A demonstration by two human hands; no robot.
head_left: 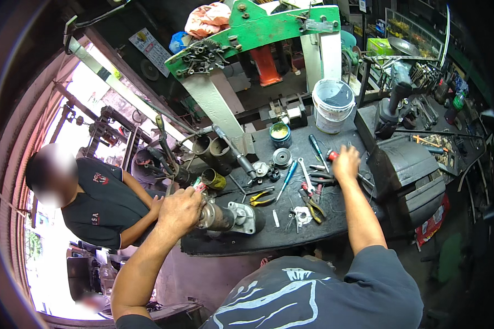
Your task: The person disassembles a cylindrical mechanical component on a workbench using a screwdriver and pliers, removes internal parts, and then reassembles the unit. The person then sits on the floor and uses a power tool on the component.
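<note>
My left hand (pixel 181 211) is closed over the near-left end of a cylindrical metal motor housing (pixel 219 217). The housing lies on its side at the bench's front edge, its flange (pixel 244 218) facing right. Some green and red shows by my left fingertips, too small to make out. Reaching over the right of the bench, my right hand (pixel 347 164) is closed by a red-ended tool (pixel 332 156); its fingers partly cover it. Nearby lie a screwdriver (pixel 315 147), a combination wrench (pixel 306 174), a blue screwdriver (pixel 287 181) and yellow-handled pliers (pixel 262 198).
A white bucket (pixel 333 109), a grease tub (pixel 280 135) and a pulley (pixel 282 158) stand at the back. A green press frame (pixel 280 27) rises behind. To the right is a dark ribbed housing (pixel 409 175). Another person (pixel 104 192) stands at the left, beside the bench.
</note>
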